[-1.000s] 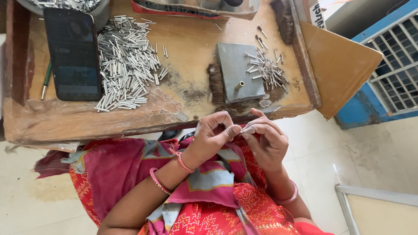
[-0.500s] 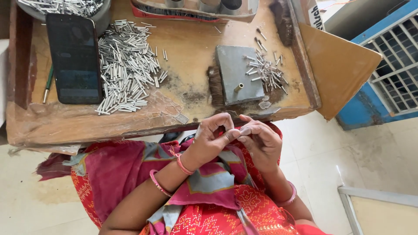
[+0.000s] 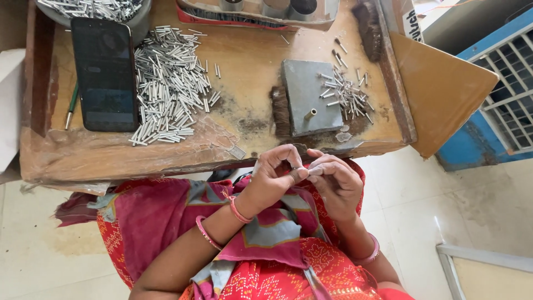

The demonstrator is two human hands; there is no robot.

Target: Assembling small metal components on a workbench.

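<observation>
My left hand (image 3: 275, 175) and my right hand (image 3: 336, 183) meet over my lap, just below the wooden table's (image 3: 139, 158) front edge. Their fingertips pinch a small pale tube (image 3: 314, 171) between them. On the table above lies a grey metal block (image 3: 308, 97) with a short peg standing on it. A small heap of metal tubes (image 3: 347, 94) rests at the block's right. A large pile of silver tubes (image 3: 166, 83) lies to the left.
A black phone (image 3: 104, 72) lies at the table's left, a green pen (image 3: 71, 105) beside it. A bowl of tubes (image 3: 94, 8) stands at the back left, a tray with cups (image 3: 261, 11) at the back. A brown board (image 3: 444, 89) leans right, by a blue grille (image 3: 499, 94).
My hands stay together over the lap, and the fingers have shifted slightly on the small tube. The view has moved a little.
</observation>
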